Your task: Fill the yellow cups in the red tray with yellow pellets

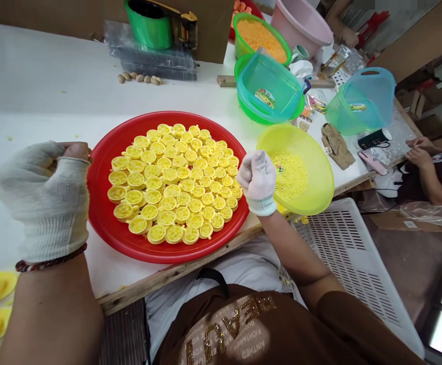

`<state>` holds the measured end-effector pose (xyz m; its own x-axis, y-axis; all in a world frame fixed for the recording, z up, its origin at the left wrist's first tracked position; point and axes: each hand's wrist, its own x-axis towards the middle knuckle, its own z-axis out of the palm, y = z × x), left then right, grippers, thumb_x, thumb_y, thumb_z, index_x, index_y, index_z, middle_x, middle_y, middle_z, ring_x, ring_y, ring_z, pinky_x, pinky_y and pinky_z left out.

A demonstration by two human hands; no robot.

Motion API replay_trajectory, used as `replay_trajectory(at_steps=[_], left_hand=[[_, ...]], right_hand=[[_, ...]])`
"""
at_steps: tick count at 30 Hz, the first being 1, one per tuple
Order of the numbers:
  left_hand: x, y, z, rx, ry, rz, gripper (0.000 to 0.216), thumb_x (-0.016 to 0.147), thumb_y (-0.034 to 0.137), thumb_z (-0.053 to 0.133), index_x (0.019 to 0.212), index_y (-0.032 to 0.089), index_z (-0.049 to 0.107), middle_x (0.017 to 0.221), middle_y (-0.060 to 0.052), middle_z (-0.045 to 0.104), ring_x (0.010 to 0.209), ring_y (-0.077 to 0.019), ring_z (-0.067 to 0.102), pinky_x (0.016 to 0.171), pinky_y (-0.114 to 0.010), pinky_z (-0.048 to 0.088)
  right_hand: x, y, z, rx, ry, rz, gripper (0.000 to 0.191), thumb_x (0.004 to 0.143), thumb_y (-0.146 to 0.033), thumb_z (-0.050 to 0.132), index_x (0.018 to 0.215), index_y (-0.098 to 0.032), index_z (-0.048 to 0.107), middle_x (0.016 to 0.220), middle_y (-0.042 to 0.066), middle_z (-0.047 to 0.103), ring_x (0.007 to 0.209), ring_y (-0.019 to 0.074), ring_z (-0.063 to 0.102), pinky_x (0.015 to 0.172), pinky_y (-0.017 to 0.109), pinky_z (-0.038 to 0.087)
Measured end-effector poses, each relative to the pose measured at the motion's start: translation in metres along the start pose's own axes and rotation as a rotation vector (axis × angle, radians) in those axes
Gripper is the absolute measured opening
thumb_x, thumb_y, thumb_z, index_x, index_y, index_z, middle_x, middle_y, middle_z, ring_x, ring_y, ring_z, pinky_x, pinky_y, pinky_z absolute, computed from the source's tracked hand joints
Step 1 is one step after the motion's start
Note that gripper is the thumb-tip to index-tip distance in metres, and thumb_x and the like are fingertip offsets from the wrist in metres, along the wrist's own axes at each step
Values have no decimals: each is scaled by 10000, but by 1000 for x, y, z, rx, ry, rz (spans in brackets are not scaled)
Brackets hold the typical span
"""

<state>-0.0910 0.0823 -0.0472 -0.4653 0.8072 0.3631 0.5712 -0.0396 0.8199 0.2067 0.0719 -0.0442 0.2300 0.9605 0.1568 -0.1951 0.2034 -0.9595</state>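
A round red tray (pixel 114 238) lies on the table near its front edge. Small yellow plastic cups (pixel 168 175) with little side tabs crowd it, pale yellow bits inside them. My left hand (pixel 49 187), in a white glove with the thumb tip bare, is closed at the tray's left rim. At the right rim my right hand (pixel 259 177), also gloved, is closed with its thumb upward. Both hands appear to grip the rim, though the fingertips are hidden. Just right of that hand is a translucent yellow bowl (pixel 316 162) of small yellow pieces.
Behind stand a teal scoop-shaped basket (pixel 270 78), a green bowl of orange bits (pixel 238 40) and a tape dispenser (pixel 150 25). Peanuts (pixel 140 78) lie near a plastic-wrapped stack. A white crate (pixel 358 274) is below right. Another person's hands (pixel 420 149) are at far right.
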Motion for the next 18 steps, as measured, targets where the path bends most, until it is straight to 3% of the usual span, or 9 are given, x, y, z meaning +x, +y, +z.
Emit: replay_trajectory(at_steps=[4,9,18], left_hand=[[0,2,-3,42,-10,-83,321,859,374,661,1093,207,805,784,-8,679,686,-141,572,720,-307,461],[0,1,-4,48,-3,-116,312,853,384,661,1075,221,808,850,-29,711,771,-184,622,720,-320,467],[0,-1,-3,35,-22,-87,333,851,401,651,1069,201,804,837,-44,727,794,-225,660,702,-349,477]], right_hand=[[16,-25,-4,-15,41,-75,529,876,-735,617,762,-234,488,531,-103,222,401,55,172,367,207,158],[27,-38,7,-47,140,-59,524,897,-771,530,804,-257,495,559,-83,245,414,71,164,385,224,171],[74,-20,46,-64,121,-131,459,959,-699,466,843,-256,441,680,-33,269,491,92,244,425,224,223]])
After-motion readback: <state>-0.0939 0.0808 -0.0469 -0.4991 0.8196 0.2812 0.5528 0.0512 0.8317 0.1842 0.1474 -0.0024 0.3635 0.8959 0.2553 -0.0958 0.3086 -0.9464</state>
